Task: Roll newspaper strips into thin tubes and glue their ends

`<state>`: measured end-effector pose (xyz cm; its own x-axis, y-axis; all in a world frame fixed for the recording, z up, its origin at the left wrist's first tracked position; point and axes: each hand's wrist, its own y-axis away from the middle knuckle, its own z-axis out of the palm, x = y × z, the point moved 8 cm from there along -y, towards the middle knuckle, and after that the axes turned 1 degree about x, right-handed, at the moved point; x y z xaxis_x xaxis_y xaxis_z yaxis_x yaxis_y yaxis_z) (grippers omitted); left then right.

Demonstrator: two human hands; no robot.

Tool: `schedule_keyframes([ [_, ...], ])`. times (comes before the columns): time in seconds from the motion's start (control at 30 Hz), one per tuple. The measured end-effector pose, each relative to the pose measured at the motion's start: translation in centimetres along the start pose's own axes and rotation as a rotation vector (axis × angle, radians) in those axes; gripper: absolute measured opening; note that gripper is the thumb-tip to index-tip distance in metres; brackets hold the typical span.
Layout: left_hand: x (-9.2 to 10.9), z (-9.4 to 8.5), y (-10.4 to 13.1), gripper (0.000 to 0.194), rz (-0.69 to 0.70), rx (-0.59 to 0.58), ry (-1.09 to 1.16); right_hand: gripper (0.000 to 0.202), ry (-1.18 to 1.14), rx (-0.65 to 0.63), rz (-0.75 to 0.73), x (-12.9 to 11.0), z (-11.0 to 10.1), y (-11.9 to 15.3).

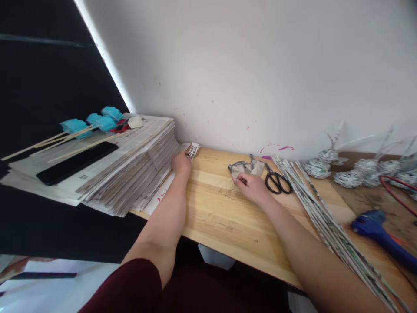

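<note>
My left hand (181,164) reaches to the back of the table, close beside the newspaper stack. Its fingers are closed at a small printed piece of paper (193,150), though the fingertips are partly hidden. Farther right, my right hand (250,187) has its thumb and fingers pinched at the near edge of a crumpled grey-beige cloth pouch (258,168) with a grey cord. Just right of that hand lies a pair of black-handled scissors (279,182).
A tall newspaper stack (130,169) carries a black phone (78,163), sticks with blue tops (106,122) and a white block (135,122). Rolled paper sticks (325,221), a blue glue gun (384,237) and woven paper shapes (317,168) lie right, before a white wall (247,65).
</note>
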<state>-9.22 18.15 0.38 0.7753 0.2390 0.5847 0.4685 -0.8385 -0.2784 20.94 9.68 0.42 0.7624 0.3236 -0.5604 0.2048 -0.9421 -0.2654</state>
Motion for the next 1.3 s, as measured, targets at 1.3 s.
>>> schedule_keyframes([
  [1.3, 8.6, 4.7, 8.2, 0.038, -0.247, -0.733, 1.223, 0.030, -0.814, -0.066, 0.278, 0.2, 2.5, 0.2],
])
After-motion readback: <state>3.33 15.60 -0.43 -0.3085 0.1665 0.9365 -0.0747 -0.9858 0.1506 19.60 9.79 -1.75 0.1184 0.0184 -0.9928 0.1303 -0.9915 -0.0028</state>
